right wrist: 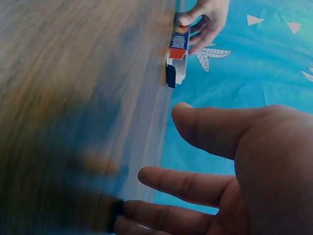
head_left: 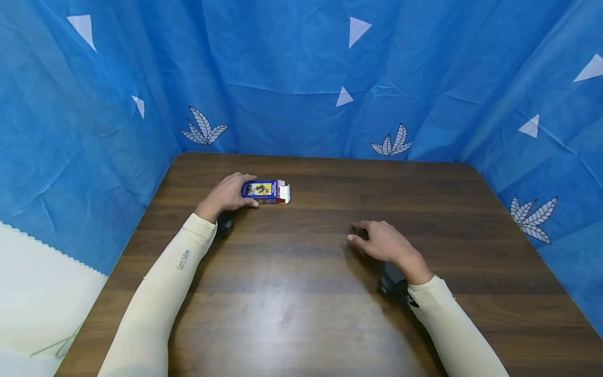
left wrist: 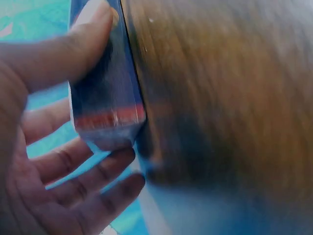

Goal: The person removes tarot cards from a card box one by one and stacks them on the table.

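Note:
My left hand [head_left: 229,192] holds a small blue cardboard box [head_left: 260,189] near the far left of the table. Its thumb presses one long side in the left wrist view, with fingers behind. The box has a yellow picture panel and a red band near its right end. White end flaps [head_left: 285,192] stand open there, pointing right, also seen in the right wrist view. My right hand [head_left: 383,241] hovers low over the table right of centre, fingers loosely bent and thumb apart. A dark patch [right wrist: 115,215] shows at its fingertips; I cannot tell whether it is an object or shadow.
The brown wood-grain table [head_left: 301,293] has rounded far corners. Blue curtain [head_left: 292,68] with white triangles and leaf prints hangs behind and along both sides. A white cloth [head_left: 42,288] hangs at the left. Dark wrist devices [head_left: 394,289] sit beneath both wrists.

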Demonstrator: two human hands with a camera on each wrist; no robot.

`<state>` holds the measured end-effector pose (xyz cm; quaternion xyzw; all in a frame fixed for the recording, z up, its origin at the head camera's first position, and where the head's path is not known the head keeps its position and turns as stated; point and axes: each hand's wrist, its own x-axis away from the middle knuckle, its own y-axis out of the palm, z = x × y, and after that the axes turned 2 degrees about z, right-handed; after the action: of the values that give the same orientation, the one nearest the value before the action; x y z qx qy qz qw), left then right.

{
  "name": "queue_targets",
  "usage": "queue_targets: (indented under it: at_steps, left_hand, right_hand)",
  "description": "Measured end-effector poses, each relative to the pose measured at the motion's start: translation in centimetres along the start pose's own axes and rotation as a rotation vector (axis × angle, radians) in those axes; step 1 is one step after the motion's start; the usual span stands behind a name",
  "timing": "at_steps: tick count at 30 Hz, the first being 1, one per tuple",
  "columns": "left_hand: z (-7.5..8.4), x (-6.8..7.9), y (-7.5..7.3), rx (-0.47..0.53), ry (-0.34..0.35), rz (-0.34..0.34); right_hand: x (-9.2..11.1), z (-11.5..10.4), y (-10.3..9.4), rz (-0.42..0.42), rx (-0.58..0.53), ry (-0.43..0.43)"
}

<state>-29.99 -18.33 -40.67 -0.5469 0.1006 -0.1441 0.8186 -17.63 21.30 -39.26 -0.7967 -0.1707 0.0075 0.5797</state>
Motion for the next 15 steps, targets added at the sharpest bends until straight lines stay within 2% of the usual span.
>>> queue_targets:
  at_steps: [3, 7, 11, 15]
  left_hand:
    - [0.6, 0.6, -1.3, -0.014, 0.005, -0.003]
    - [2.1, 2.1, -4.6, 0.032, 0.029, 0.027]
    - [4.0, 3.8, -7.6, 0.048, 0.051, 0.066]
    - [5.4, 4.8, -8.7, 0.023, 0.081, 0.061]
  right_hand:
    - [-0.3, -0.4, -0.1, 0.012, -0.064, -0.016]
    - [-0.5, -1.4, -0.7, 0.077, -0.209, -0.067]
    - [-0.6, -3.3, -1.7, 0.216, -0.427, -0.125]
    - [-1.2, -6.1, -2.8, 0.379, -0.722, -0.244]
